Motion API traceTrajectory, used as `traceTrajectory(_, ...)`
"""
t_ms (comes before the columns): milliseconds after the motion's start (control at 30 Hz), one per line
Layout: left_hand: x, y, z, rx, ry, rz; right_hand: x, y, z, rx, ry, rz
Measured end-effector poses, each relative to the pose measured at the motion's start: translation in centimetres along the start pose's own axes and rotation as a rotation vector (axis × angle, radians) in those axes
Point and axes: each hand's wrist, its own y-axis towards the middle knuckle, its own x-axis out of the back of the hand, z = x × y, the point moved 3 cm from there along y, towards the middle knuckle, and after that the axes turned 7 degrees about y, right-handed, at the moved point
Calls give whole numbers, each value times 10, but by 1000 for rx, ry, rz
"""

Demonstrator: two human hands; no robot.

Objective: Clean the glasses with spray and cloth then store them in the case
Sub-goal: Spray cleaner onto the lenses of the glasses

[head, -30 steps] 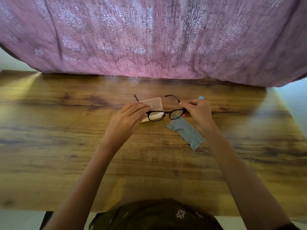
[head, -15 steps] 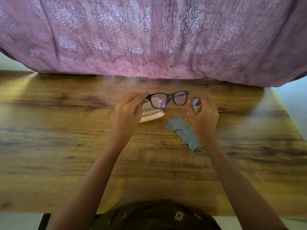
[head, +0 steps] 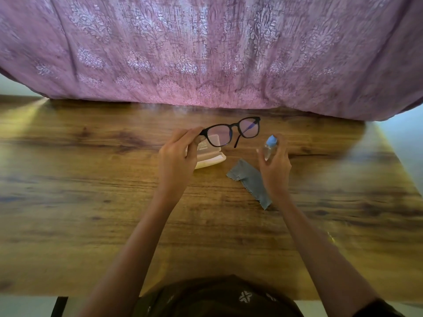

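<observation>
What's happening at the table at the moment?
A person looks set to spray a pair of glasses. The left hand pinches the black glasses by one end of the frame and holds them up over the open case. The right hand grips the spray bottle, its blue top uppermost. The grey cloth lies on the wooden table, untouched.

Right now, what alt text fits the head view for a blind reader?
The left hand holds black glasses up by one corner while the right hand grips a small spray bottle beside them. On the wooden table lie a beige case and a grey cloth.
</observation>
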Motion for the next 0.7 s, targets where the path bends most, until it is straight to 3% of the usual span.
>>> traceTrajectory(167,0,-5,-2,65,-9,6,1,8,6,-72,100,-42)
traceTrajectory(367,-5,-13,-4,111,-6,4,16,-24,50,-27,334,-94)
traceTrajectory(533,-8,-26,-3,119,-16,39,19,-60,92,138,430,95)
traceTrajectory(700,-7,-39,-1,149,-65,45,14,-69,119,189,332,199)
